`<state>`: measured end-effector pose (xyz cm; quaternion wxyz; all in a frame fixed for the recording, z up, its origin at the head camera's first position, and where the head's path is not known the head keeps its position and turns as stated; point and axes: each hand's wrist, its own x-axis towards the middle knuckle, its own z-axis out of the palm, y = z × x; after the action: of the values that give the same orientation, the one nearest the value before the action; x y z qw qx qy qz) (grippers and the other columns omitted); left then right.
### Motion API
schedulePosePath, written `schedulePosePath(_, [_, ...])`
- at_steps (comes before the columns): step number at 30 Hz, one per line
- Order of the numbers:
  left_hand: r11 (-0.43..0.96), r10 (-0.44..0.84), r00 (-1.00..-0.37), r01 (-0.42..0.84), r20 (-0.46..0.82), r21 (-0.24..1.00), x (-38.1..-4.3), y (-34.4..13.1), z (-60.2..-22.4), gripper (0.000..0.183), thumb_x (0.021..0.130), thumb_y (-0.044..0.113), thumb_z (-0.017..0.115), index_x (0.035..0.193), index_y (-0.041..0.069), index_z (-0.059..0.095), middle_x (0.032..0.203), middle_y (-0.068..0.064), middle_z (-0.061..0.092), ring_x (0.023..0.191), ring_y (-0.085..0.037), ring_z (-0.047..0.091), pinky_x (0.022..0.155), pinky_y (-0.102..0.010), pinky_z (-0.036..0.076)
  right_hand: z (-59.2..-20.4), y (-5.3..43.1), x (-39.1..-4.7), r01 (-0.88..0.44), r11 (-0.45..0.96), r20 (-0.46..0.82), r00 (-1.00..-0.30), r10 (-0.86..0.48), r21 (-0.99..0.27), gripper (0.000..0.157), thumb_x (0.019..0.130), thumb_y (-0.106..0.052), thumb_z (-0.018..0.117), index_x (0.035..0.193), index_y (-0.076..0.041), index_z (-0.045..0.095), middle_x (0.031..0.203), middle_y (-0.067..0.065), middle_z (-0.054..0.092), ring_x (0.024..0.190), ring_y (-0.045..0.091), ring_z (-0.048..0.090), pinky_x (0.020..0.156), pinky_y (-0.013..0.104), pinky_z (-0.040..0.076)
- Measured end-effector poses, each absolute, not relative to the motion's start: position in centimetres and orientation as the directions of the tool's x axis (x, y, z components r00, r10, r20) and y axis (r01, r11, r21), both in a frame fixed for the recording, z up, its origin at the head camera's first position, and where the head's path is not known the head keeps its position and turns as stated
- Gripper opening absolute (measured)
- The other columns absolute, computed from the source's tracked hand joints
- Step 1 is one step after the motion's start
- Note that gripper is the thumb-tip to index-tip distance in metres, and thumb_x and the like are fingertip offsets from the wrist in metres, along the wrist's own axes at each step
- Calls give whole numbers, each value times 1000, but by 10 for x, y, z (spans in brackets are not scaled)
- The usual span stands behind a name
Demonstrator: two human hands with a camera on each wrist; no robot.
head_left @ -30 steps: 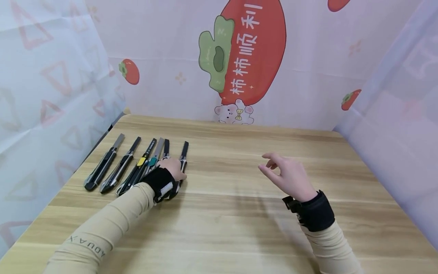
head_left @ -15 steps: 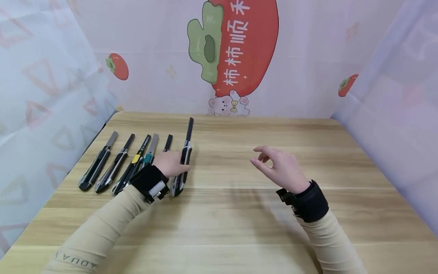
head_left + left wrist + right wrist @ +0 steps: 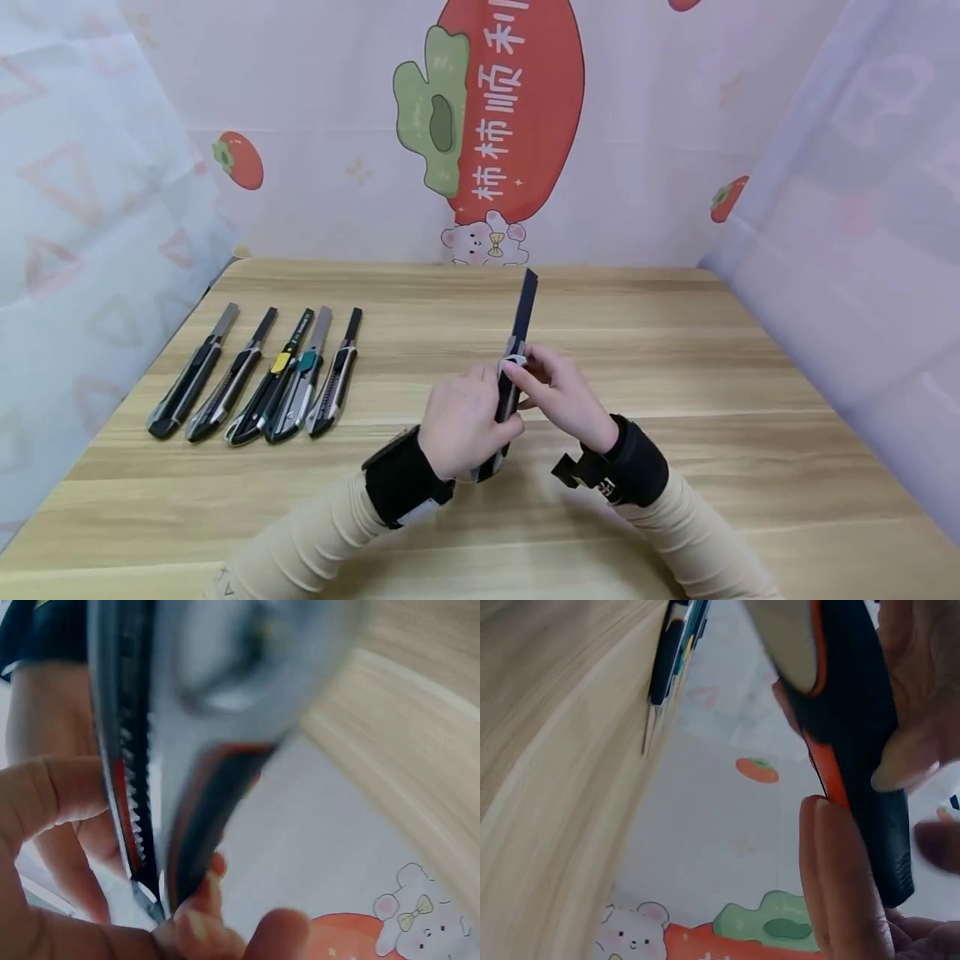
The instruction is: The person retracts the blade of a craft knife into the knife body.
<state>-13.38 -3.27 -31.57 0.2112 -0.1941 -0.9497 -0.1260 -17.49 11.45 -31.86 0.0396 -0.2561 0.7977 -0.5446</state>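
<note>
A snap-off utility knife (image 3: 507, 398) with a black blade is held above the middle of the table, blade pointing up and away. My left hand (image 3: 461, 421) grips its handle from the left. From the right, the thumb and fingers of my right hand (image 3: 566, 396) pinch the upper handle, close below the blade. The left wrist view shows the handle's toothed slot and grey body (image 3: 172, 720) close up. In the right wrist view, the black and orange side of the handle (image 3: 851, 727) lies between fingers of both hands. Part of the handle is hidden behind my left hand.
Several more utility knives lie side by side at the left of the wooden table (image 3: 675, 333), blades pointing away, among them one with a yellow slider (image 3: 279, 364) and one with a green slider (image 3: 306, 362). Printed cloth (image 3: 315, 200) hangs behind and on both sides.
My left hand has lifted the rightmost knife out of the row and carried it right to the table's middle. My right hand has come left and now pinches it too.
</note>
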Motion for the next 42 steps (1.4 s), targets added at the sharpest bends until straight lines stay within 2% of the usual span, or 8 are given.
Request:
schedulePosePath(5, [877,282,-819,431,501,211,-133,-29,-322,29,66,35,60,82,12,53,66,2,50,49,-11,45,39,-20,28,-317,116,-174,-369,209,250,-862,-441,-906,22,89,-18,45,99,1,51,86,20,60,68,9,59,59,29,52])
schedulePosePath(8, [801,321,-834,492,449,341,-135,-35,-324,29,71,35,61,90,15,53,76,5,54,61,-8,50,48,-20,37,-315,120,-173,-391,165,288,-852,-438,-906,21,89,-14,45,101,3,50,86,22,58,68,8,59,62,29,52])
schedulePosePath(11, [603,443,-836,545,324,583,-138,-43,-327,34,75,31,62,102,14,50,89,5,57,73,-7,54,59,-18,44,-313,126,-172,-424,111,345,-840,-420,-899,21,88,-10,46,103,4,49,85,17,59,68,8,59,63,30,52])
schedulePosePath(17, [235,648,-751,361,131,903,-148,-45,-344,38,80,12,58,114,6,40,96,-11,57,80,-13,58,64,-22,50,-310,135,-174,-437,24,404,-850,-340,-899,23,85,-7,49,105,6,50,82,-5,61,70,8,59,63,30,52])
schedulePosePath(26, [199,610,-765,399,205,895,-154,-38,-342,44,80,-2,53,121,2,37,102,-19,56,81,-21,60,63,-21,50,-303,121,-171,-328,-74,328,-850,-411,-942,32,92,-26,36,110,-1,46,93,3,56,87,14,54,80,29,44])
schedulePosePath(30, [208,614,-758,425,221,881,-152,-37,-342,53,80,-2,53,128,1,31,104,-20,56,81,-20,59,63,-19,49,-309,111,-167,-242,-177,297,-850,-434,-954,37,93,-33,28,106,-1,42,83,3,53,80,15,52,77,27,40])
schedulePosePath(35, [186,647,-732,422,212,888,-149,-36,-348,47,81,-1,53,124,0,33,101,-21,57,82,-19,59,63,-18,49,-319,106,-164,-316,-205,374,-843,-387,-926,30,94,-25,27,101,0,41,71,3,46,64,14,46,64,23,40])
schedulePosePath(42, [216,639,-739,438,212,873,-146,-39,-355,44,80,-3,52,121,0,35,104,-20,56,82,-19,60,64,-18,48,-325,103,-157,-343,-237,413,-820,-397,-909,21,93,-12,31,105,4,37,76,3,46,68,12,46,67,20,39])
